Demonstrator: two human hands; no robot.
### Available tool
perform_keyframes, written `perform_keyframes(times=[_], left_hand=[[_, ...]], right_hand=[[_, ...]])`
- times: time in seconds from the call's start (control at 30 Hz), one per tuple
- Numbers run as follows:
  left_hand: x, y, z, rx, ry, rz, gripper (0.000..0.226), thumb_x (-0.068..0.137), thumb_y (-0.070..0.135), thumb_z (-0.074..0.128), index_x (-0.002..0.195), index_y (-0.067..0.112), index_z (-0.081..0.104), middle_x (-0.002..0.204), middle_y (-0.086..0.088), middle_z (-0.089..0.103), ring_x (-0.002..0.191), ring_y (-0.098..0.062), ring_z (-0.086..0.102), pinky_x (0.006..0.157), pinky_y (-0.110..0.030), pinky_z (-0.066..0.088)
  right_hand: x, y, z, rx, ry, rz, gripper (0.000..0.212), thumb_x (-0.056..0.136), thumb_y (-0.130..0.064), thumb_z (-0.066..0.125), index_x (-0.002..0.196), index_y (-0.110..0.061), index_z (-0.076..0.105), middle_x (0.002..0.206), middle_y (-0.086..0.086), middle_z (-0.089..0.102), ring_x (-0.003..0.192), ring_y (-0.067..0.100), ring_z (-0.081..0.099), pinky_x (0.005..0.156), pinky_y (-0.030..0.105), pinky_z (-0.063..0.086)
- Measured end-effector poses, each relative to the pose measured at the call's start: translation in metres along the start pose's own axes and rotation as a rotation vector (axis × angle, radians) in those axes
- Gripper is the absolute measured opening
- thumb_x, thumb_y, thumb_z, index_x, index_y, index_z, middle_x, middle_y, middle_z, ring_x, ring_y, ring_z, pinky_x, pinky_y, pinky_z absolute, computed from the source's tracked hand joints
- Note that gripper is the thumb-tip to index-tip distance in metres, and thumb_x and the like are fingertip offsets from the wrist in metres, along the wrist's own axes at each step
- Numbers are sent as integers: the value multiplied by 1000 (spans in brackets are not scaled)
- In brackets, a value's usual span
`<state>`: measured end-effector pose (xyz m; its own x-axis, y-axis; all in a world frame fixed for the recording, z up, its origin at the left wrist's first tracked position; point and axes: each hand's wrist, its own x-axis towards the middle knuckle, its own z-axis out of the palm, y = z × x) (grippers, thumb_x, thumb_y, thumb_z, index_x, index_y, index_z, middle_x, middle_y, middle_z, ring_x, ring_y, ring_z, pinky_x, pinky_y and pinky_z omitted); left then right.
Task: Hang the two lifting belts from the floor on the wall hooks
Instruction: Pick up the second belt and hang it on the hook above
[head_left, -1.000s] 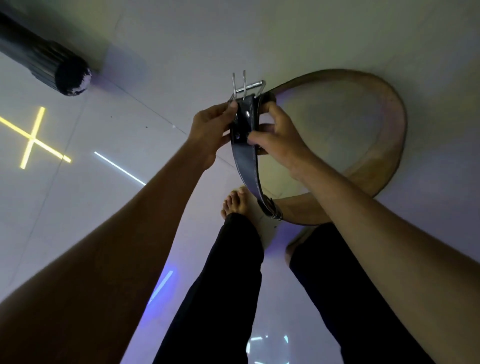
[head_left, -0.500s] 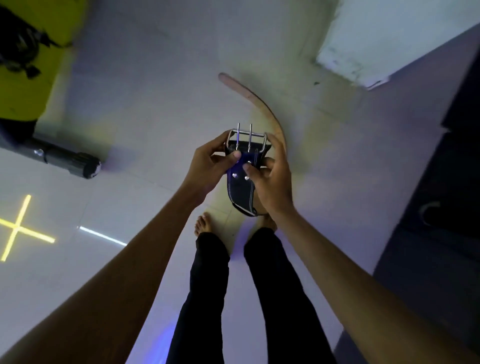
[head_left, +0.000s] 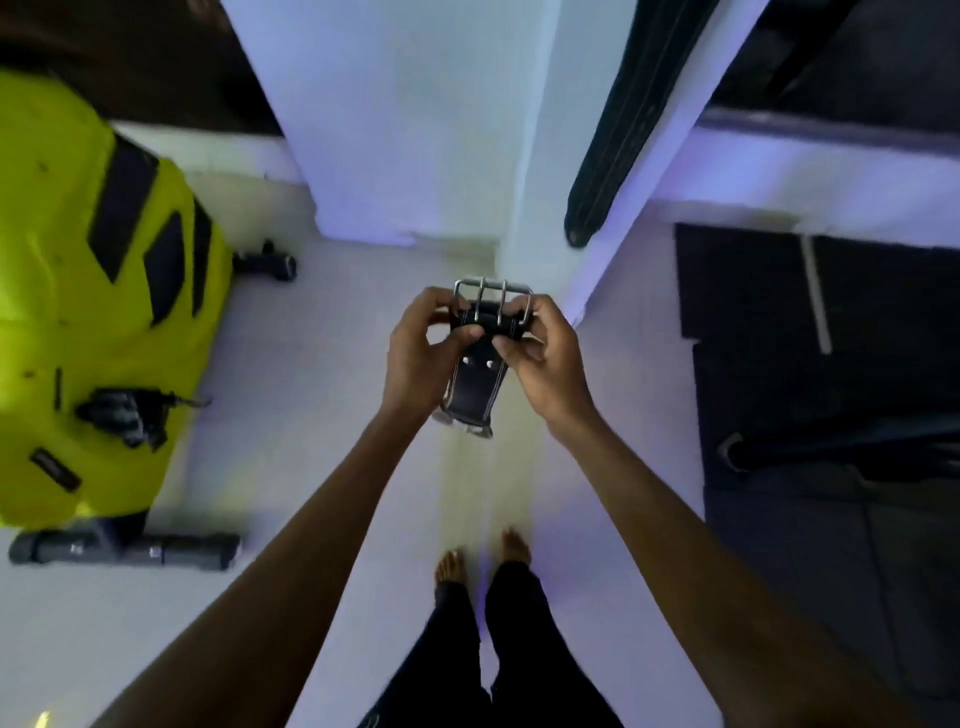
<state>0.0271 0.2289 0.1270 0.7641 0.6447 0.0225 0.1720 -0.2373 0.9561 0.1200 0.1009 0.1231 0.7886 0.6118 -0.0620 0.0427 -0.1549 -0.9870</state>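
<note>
I hold a black leather lifting belt (head_left: 475, 387) by its buckle end in front of me. Its steel double-prong buckle (head_left: 492, 292) points away from me, toward a white wall corner (head_left: 524, 156). My left hand (head_left: 422, 353) grips the belt's left edge and my right hand (head_left: 543, 351) grips the right edge, thumbs on top. The rest of the belt hangs down below my hands, mostly hidden. A second black belt (head_left: 618, 130) hangs down the wall to the upper right; its hook is out of view.
A bright yellow machine (head_left: 88, 291) with black pads stands at the left, with dark grey bars (head_left: 130, 551) on the floor beside it. Black floor mats (head_left: 821, 364) cover the right side. My bare feet (head_left: 483, 558) stand on pale tiles.
The view has swung up from the floor toward the wall corner. The belt came up with both hands, and the tan belt on the floor has left the view.
</note>
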Motion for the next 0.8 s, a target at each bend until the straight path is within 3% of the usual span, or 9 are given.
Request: perform_keyframes(times=[0.07,0.17,0.3,0.43,0.57,0.63,0.7,0.73,0.8], left_hand=[[14,41,-5,-33,21,72,23,85,2,74,99,14,61,96,3,69,85,3,65,79,-13,50],[29,101,-11,-91,40,189,23,88,3,71,106,15,66,106,-6,69,89,-2,65,80,-12,49],[42,184,-12,-145,66,385,30,92,4,68,119,15,68,116,-3,67,98,1,64,85,-11,49],[51,257,-15,-232,45,492,23,92,10,70,112,20,72,110,-1,74,93,-19,71,84,-28,57],[53,318,-19,-272,50,560,14,92,12,71,104,19,74,95,2,76,74,-12,70,76,-38,61],[52,349,-17,-308,61,573,11,91,13,73,98,20,76,90,1,76,74,-13,71,79,-47,63],[52,379,-14,-350,67,569,9,90,13,74,98,16,77,88,-1,76,73,-13,71,82,-51,63],[51,393,-12,-361,70,573,10,89,15,75,99,14,78,87,-1,77,72,-13,71,83,-53,63],[49,421,-8,-380,79,597,10,88,17,77,98,15,79,86,0,77,73,-15,72,84,-56,62]], right_hand=[[7,-45,-13,15,50,-65,33,86,8,65,97,-22,58,102,3,68,94,14,68,78,25,55],[13,-107,-33,74,122,-172,33,86,6,67,104,-21,61,101,5,73,92,15,71,80,29,57],[11,-187,-62,112,209,-321,32,88,9,66,117,0,56,92,3,70,75,-1,69,67,12,52],[4,-252,-92,123,279,-439,32,86,2,71,115,-2,57,90,2,72,81,6,71,75,18,54],[-1,-303,-112,169,413,-461,38,80,-12,82,101,-19,52,81,5,73,70,9,71,66,19,52],[-3,-327,-123,176,430,-398,33,80,-27,83,97,-17,57,83,4,76,67,6,70,64,25,53],[-5,-351,-137,139,347,-322,39,82,-39,78,92,-4,66,79,4,73,69,9,67,70,40,58],[-6,-363,-144,121,317,-330,47,82,-42,76,91,3,65,78,12,69,71,15,64,74,50,59],[-9,-388,-158,136,319,-397,48,85,-37,74,94,8,63,89,33,66,76,22,61,78,57,58]])
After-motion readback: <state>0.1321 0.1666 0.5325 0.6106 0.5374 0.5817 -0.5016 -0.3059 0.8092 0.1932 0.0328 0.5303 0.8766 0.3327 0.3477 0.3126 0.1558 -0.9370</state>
